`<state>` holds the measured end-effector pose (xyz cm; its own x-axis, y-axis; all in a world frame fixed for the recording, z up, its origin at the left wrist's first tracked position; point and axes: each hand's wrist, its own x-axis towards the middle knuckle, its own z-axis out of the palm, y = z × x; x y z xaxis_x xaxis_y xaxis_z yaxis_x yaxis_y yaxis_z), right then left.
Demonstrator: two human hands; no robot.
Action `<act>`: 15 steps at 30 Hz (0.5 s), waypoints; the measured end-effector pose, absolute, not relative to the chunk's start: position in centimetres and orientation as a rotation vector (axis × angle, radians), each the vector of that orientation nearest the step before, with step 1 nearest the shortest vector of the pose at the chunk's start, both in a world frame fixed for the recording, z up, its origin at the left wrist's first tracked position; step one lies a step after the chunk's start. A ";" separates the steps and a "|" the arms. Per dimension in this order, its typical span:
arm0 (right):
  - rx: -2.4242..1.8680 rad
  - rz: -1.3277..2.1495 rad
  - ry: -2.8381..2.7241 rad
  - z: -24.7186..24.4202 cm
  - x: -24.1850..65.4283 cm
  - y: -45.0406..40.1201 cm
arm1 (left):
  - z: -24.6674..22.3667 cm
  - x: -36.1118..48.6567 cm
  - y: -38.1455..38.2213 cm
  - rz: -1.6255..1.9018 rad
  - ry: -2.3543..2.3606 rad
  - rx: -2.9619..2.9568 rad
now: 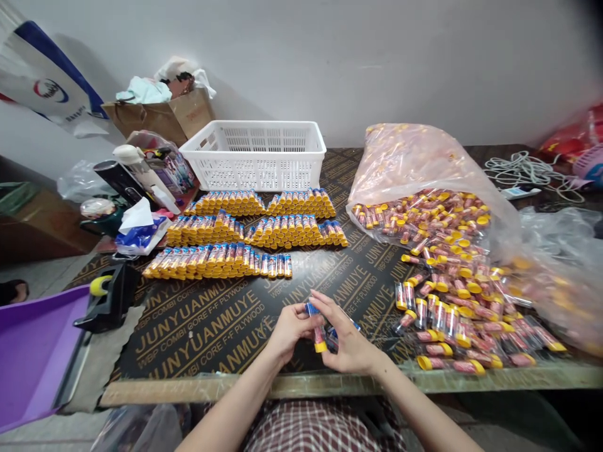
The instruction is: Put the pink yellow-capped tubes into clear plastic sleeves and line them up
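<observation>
My left hand [291, 331] and my right hand [347, 334] meet over the black plywood board [221, 333], both gripping a small clear tube [319, 336] with a yellow cap at its lower end and blue at its upper end. A second blue-topped item [336, 336] lies partly hidden behind my right hand. Rows of finished yellow-capped tubes with blue tops [217, 262] stand in neat lines farther away. To the right of my right hand, loose red-and-yellow tubes [452, 323] spill from a large clear plastic bag [419, 182].
A white plastic basket [254, 156] stands at the board's back edge. On the left are a black tape dispenser [110, 298], a purple tray [40, 351], tissues [139, 220] and a paper bag [160, 119]. A white cable coil [530, 172] lies at back right.
</observation>
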<state>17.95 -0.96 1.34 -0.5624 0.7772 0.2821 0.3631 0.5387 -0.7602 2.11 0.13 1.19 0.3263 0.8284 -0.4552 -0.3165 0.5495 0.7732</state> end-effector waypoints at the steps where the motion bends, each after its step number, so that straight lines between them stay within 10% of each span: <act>1: -0.912 0.885 -2.136 1.3 17.9 -0.9 | 1.3 2.2 0.0 0.796 0.963 0.634; 15: -0.868 1.045 -1.894 1.6 18.2 -0.9 | 2.3 2.9 -0.9 0.744 0.909 0.580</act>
